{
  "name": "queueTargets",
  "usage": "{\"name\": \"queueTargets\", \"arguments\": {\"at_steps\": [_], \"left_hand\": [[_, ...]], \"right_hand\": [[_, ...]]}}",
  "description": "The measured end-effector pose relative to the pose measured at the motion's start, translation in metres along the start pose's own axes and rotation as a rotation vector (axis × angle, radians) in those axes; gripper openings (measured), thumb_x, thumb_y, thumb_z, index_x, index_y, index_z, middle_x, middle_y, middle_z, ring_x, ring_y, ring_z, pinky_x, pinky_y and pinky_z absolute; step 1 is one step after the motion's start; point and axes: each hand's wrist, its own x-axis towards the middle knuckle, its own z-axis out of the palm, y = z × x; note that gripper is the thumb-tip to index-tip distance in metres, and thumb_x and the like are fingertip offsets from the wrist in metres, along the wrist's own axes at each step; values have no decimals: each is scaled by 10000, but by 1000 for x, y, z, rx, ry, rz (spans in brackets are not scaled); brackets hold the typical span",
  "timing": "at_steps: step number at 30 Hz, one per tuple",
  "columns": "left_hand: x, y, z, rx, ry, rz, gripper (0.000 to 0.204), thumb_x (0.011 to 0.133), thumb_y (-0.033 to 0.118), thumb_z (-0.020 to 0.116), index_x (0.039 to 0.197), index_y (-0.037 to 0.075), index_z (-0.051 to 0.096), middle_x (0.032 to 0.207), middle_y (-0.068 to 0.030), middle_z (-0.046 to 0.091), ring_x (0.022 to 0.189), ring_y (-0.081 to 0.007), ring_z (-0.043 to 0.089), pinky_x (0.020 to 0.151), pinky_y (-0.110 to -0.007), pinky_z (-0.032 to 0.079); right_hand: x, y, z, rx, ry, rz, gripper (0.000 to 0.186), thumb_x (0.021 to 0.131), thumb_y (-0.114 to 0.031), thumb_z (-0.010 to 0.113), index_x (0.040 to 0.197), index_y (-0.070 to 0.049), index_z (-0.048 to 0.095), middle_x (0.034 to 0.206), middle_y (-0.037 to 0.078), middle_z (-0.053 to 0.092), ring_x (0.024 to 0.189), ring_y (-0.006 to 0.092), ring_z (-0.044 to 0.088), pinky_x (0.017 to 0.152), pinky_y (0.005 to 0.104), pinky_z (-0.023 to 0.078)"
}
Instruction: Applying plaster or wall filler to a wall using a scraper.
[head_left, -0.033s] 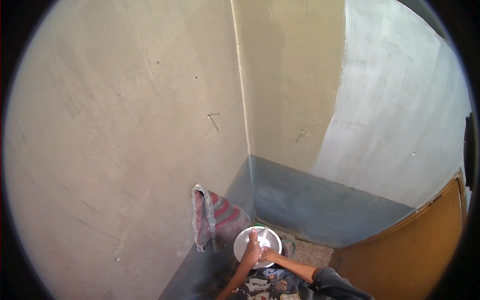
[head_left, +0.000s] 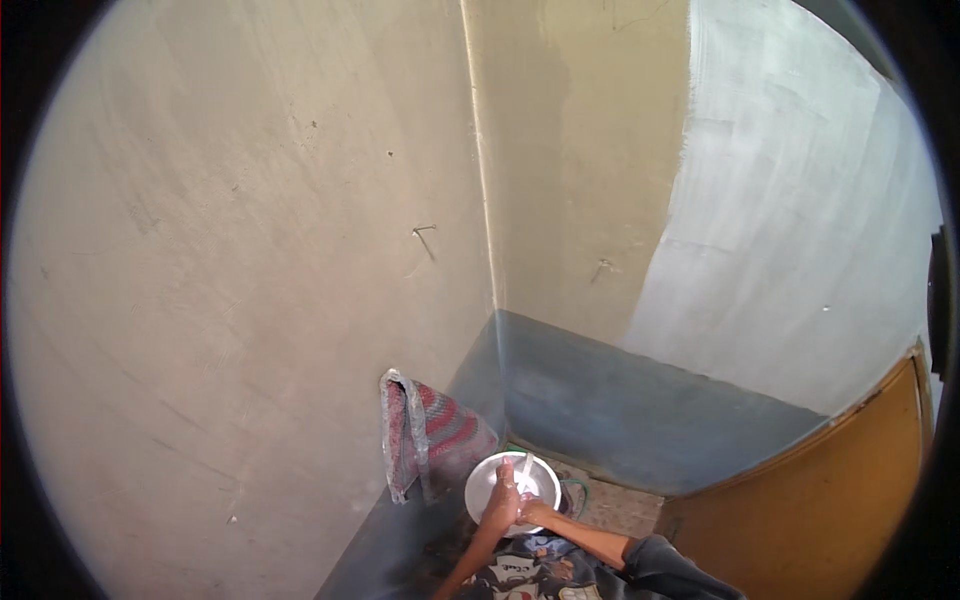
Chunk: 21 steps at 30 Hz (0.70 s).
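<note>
A round pale metal dish (head_left: 540,478) is tilted toward me at the bottom centre, close to the corner of the room. My left hand (head_left: 499,503) lies across its left side with the fingers pointing up and grips it. My right hand (head_left: 531,511) meets the left one at the dish's lower rim; its fingers are too small to make out. A thin white streak (head_left: 526,468) stands over the middle of the dish, and I cannot tell what it is. My right forearm comes in from the lower right in a dark sleeve (head_left: 660,565).
A red and grey striped cloth (head_left: 432,432) hangs on the left wall beside the dish. Beige walls with a blue-grey lower band (head_left: 620,410) close in the corner. An orange-brown door (head_left: 830,505) stands at the right. A green loop (head_left: 580,492) lies on the floor.
</note>
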Motion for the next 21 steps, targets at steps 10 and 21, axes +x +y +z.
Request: {"name": "queueTargets", "arguments": {"at_steps": [10, 21], "left_hand": [[1, 9, 5, -124, -86, 131, 598, 836, 439, 372, 1201, -11, 225, 1028, -175, 385, 849, -252, 464, 703, -315, 435], [40, -50, -19, 486, -90, 404, 493, 862, 287, 348, 1193, -56, 225, 1089, -266, 388, 950, -327, 453, 823, -382, 367]], "right_hand": [[13, 13, 8, -79, 248, 50, 378, 674, -357, 548, 996, -160, 550, 1019, 114, 512, 1024, 330, 392, 902, 392, 280], [1, -15, 11, 369, 950, -112, 489, 605, -299, 621, 1009, -63, 478, 946, 205, 497, 897, 367, 474, 791, 421, 366]]}}
